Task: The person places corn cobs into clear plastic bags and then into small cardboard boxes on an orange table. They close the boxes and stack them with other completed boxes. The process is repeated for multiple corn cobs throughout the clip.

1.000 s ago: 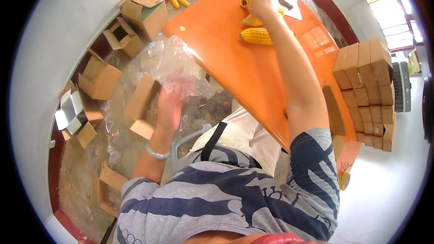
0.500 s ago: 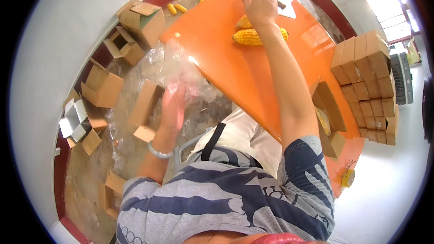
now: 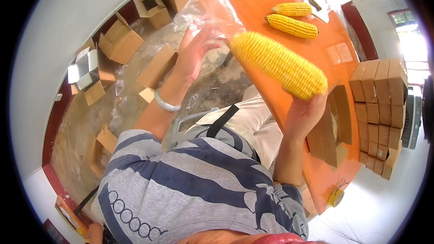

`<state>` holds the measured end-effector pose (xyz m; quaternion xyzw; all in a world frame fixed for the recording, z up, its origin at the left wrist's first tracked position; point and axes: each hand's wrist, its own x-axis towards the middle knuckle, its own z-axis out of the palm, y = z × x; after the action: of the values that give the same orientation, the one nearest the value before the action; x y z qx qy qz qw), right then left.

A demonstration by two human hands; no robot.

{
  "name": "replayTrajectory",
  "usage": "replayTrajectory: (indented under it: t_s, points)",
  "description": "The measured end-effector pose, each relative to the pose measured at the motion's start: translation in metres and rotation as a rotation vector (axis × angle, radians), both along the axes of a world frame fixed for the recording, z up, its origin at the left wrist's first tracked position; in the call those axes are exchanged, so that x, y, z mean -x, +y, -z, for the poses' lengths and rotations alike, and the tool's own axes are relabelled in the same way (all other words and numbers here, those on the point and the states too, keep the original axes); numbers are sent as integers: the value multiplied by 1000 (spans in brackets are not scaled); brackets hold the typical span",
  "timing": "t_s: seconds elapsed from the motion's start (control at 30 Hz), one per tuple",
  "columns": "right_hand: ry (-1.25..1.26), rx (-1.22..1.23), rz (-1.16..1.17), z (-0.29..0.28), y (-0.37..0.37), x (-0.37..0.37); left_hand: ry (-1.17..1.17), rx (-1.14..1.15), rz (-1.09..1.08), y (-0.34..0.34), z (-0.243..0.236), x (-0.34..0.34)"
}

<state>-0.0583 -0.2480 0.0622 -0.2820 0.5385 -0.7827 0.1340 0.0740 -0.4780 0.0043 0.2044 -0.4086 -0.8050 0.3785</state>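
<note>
My right hand (image 3: 306, 114) grips the lower end of a big yellow corn cob (image 3: 280, 65), raised above the near edge of the orange table (image 3: 253, 0). The cob's other tip points left, close to the clear plastic bag (image 3: 209, 11) in my left hand (image 3: 194, 56). That hand is closed on the bag's crumpled film, and the rest of it spreads above my fingers. On the tabletop beyond lie another corn cob (image 3: 293, 26) and a slightly smaller corn cob (image 3: 291, 9), side by side.
An open cardboard box (image 3: 327, 131) sits on the table by my right forearm. Farther right rises a stack of brown boxes (image 3: 377, 108). Several open cartons (image 3: 121, 40) stand on the floor to the left. A yellow tape roll (image 3: 335, 197) lies near the table's lower right corner.
My right hand has come back from the table's far side, bringing a corn cob close to me. My left hand has risen with the plastic bag toward the table edge.
</note>
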Motion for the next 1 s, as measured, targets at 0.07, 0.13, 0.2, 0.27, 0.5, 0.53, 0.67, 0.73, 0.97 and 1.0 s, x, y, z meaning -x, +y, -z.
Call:
replayTrajectory:
  t_s: [0.07, 0.13, 0.2, 0.27, 0.5, 0.53, 0.67, 0.73, 0.97, 1.0]
  points:
    - [108, -29, 11, 10, 9, -12, 10, 20, 38, 2, 1, -1]
    - [178, -63, -12, 16, 10, -19, 3, 20, 60, 11, -4, -3]
    - [214, -62, -25, 23, 13, -22, 7, 28, 75, 24, -14, 2]
    - [171, -3, 1, 25, 13, -26, 20, 38, 68, 42, -26, 9]
    - [81, 57, 15, 35, 29, -26, -70, 156, 288, 80, -22, 21]
    - [69, 53, 3, 35, 32, -26, -71, 162, 302, 86, -23, 25]
    - [-48, 30, -24, 52, 47, -28, -70, 202, 305, 95, -27, 33]
    - [-272, 135, -73, 57, 53, -32, -65, 178, 270, 102, -31, 34]
    - [-54, 63, -84, 62, 45, -50, -32, 77, 398, 127, -21, 38]
    - [52, 41, -86, 61, 42, -53, -3, 21, 440, 128, -18, 37]
